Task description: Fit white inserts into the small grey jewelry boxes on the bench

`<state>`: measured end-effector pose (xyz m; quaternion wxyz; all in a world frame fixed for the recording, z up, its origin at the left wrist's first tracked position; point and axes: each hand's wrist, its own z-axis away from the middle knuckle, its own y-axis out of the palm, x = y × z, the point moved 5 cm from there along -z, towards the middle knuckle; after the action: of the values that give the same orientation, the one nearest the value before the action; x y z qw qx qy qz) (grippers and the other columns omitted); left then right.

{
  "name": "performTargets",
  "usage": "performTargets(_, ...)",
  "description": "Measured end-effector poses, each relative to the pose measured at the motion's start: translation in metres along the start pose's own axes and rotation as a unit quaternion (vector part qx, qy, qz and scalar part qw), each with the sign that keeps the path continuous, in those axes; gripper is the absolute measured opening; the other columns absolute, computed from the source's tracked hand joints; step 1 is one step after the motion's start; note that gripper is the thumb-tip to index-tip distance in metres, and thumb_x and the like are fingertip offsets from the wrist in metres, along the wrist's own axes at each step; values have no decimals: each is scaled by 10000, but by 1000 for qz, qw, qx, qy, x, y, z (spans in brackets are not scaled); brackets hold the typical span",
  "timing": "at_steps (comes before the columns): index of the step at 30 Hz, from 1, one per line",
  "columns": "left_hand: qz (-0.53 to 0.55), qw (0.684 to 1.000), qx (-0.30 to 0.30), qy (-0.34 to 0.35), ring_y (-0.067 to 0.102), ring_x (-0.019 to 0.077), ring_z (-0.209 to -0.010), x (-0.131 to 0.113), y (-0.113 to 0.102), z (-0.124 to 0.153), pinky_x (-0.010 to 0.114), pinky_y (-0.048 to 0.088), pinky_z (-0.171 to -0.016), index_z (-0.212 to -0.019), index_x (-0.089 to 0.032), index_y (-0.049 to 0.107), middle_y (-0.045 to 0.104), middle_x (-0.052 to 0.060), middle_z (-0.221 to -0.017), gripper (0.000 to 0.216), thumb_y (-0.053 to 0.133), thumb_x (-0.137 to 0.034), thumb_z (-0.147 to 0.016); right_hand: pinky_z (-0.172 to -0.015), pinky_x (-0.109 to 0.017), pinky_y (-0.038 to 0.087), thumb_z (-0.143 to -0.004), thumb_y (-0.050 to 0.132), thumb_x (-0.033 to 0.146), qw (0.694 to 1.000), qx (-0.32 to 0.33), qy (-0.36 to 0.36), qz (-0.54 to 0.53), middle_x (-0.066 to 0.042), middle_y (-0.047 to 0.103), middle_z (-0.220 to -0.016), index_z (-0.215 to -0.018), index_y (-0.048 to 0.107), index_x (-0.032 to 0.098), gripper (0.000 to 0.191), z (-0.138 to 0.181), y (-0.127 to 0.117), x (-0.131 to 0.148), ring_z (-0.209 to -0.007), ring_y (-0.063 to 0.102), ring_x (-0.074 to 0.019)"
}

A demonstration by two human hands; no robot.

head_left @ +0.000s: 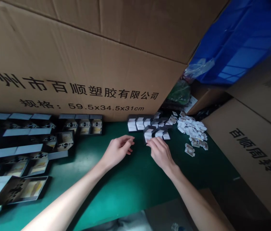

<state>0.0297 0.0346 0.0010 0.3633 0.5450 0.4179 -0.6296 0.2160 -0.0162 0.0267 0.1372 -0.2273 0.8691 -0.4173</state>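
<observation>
My left hand (119, 150) hovers over the green table with its fingers curled in and the thumb against the index finger. Whatever may lie between those fingertips is too small or hidden to make out. To its right, my right hand (160, 153) has its fingertips closed at the front edge of a small black box (149, 132) with a white inside. Beside that box stands another small open box (163, 133), partly behind my knuckles. A row of similar black boxes (136, 123) with white insides runs just behind, along the carton.
Loose white pieces (192, 126) lie heaped at the right. Larger open dark boxes (33, 163) fill the left side of the green table (126, 192). A big cardboard carton (78, 64) walls off the back; another carton (253, 154) and a blue bin (236, 48) stand right.
</observation>
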Motion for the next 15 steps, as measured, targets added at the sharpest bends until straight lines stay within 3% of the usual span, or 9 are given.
performTargets(15, -52, 998, 23, 33, 702, 152, -663, 1, 4, 1, 260, 579, -639, -1142, -178, 701, 763, 44, -880, 381, 496, -461, -991, -779, -358, 470, -990, 484, 41, 995, 59, 25, 73, -81, 691, -902, -919, 664, 165, 229, -2, 14, -19, -844, 594, -226)
